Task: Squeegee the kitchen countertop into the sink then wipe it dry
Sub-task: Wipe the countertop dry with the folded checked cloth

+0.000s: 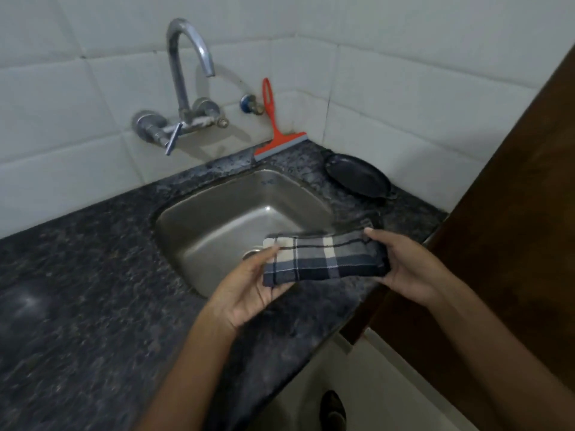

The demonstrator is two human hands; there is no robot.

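My left hand (249,290) and right hand (407,269) each pinch an end of folded plaid cloth (323,259), held over sink (224,219) front edge. Soft, light, floppy; grip ends. Squeegee (275,132) parked at wall, back of surface (77,290).

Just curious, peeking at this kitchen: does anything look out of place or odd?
Nothing much. The squeegee leans against the wall tiles behind the sink, a pan sits in the corner, and both hands hold a folded cloth.
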